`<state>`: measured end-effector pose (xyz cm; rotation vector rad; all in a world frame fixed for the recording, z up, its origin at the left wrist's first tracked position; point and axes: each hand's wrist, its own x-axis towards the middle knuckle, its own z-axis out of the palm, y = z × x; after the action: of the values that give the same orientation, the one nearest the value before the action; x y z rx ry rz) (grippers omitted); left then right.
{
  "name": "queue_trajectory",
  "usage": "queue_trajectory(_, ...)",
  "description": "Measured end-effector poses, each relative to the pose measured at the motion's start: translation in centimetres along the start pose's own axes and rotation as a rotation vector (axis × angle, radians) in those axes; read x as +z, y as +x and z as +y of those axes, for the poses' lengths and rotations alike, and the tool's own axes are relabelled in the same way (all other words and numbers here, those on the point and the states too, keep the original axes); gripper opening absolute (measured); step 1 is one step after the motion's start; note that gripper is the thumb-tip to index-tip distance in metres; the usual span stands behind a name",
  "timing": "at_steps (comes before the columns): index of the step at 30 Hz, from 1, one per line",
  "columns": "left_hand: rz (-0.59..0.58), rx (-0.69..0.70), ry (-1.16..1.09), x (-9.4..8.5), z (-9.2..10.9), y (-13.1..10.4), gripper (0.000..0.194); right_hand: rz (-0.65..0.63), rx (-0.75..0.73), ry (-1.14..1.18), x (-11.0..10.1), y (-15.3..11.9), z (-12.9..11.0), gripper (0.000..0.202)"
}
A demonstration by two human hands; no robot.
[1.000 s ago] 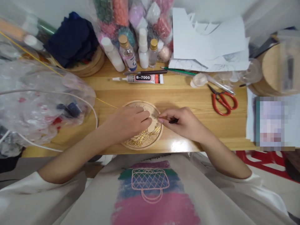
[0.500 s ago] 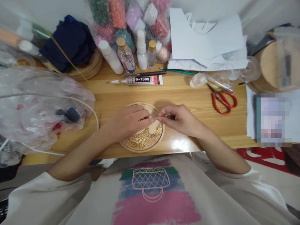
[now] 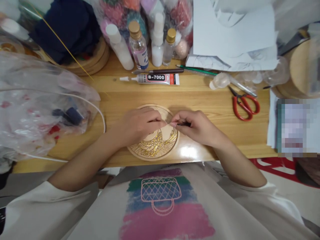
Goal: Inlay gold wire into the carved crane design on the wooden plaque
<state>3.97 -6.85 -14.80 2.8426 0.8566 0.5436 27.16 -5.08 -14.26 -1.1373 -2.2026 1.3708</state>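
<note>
A round wooden disc [image 3: 156, 154] with a gold feather-like pattern lies near the table's front edge. Over its upper left part is my left hand [image 3: 142, 126], its thumb and forefinger pinched on something too small to make out. My right hand [image 3: 197, 126] is at the disc's right edge, fingers closed round a thin dark object [image 3: 183, 124] that is mostly hidden. The fingertips of both hands nearly meet above the disc.
Behind the disc lie a B-7000 glue tube [image 3: 157, 78] and a dark-handled tool [image 3: 167, 71]. Bottles [image 3: 141, 55] stand further back. Red-handled scissors [image 3: 246, 106] rest at right, near white papers [image 3: 232, 40]. A plastic bag [image 3: 37, 110] and white cable [image 3: 93, 106] are at left.
The view has shifted slightly, so the objects at the back sit higher and further right or left. Both hands remain pinched over the disc, with the fingertips slightly further right in the picture.
</note>
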Motion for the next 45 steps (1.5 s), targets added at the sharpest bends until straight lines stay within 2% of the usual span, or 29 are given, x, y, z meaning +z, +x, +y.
queue_trajectory(5,0.020,-0.031,-0.002,0.1,0.2,-0.1,0.033,0.017,-0.014,0.035,-0.1,-0.1,-0.1,0.009)
queue_trajectory(13,-0.078,-0.117,-0.046,0.0,0.4,-0.1,0.033,0.047,0.028,0.179,-0.1,-0.3,0.3,0.011)
queue_trajectory(20,-0.034,-0.117,-0.044,0.3,0.3,-0.2,0.025,0.226,0.059,0.273,0.1,-0.3,0.4,0.012)
queue_trajectory(24,-0.016,-0.144,-0.050,0.2,0.3,-0.2,0.019,0.348,0.085,0.312,-0.3,-0.5,-0.2,0.040)
queue_trajectory(29,-0.001,-0.107,-0.043,0.3,0.2,-0.1,0.021,0.374,0.126,0.628,-0.4,-0.4,-0.2,0.058)
queue_trajectory(31,0.010,-0.150,-0.091,0.6,0.2,-0.1,0.020,0.397,0.110,0.691,-0.3,-0.2,0.0,0.062)
queue_trajectory(36,0.047,-0.316,-0.189,0.9,0.2,-0.1,0.013,0.465,0.089,0.565,-0.6,-0.2,0.4,0.069)
queue_trajectory(38,0.041,-0.362,-0.243,0.8,0.2,0.0,0.012,0.459,0.101,0.522,-0.8,-0.4,0.6,0.073)
queue_trajectory(41,0.003,-0.426,-0.327,0.4,0.3,0.3,0.012,0.359,0.130,0.579,-1.0,-0.8,0.8,0.076)
queue_trajectory(45,-0.053,-0.445,-0.331,-0.1,0.2,0.6,0.015,0.287,0.129,0.581,-0.9,-0.9,0.4,0.070)
